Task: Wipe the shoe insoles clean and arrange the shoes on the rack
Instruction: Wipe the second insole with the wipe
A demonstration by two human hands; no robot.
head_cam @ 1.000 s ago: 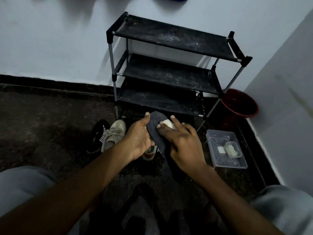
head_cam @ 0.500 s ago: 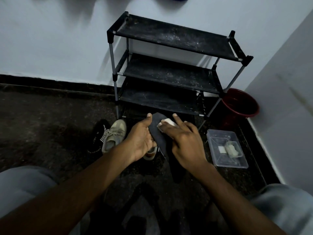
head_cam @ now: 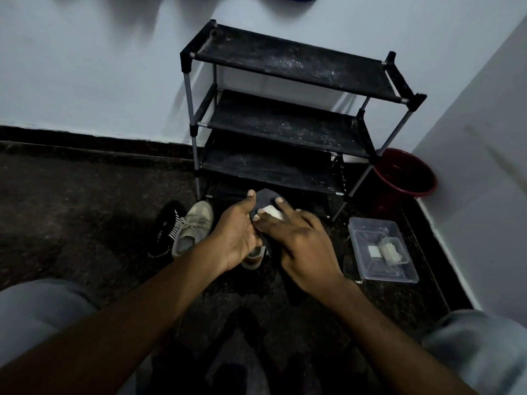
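Before the rack (head_cam: pixel 288 59), left hand (head_cam: pixel 236 235) gripping insole (head_cam: pixel 265 199), right hand (head_cam: pixel 302 246) pressing white wipe (head_cam: pixel 272 212) flat-fingered (lettering on black shoe (head_cam: pixel 166 229) unreadable)

- Light grey cloth trouser leg (head_cam: pixel 37 309), plain and smooth, covers the knee at lower left of the frame.
- Matching grey trouser leg (head_cam: pixel 482 349) at lower right.
- Left hand (head_cam: pixel 236 238) and right hand (head_cam: pixel 299 246) are bare, as are both forearms.
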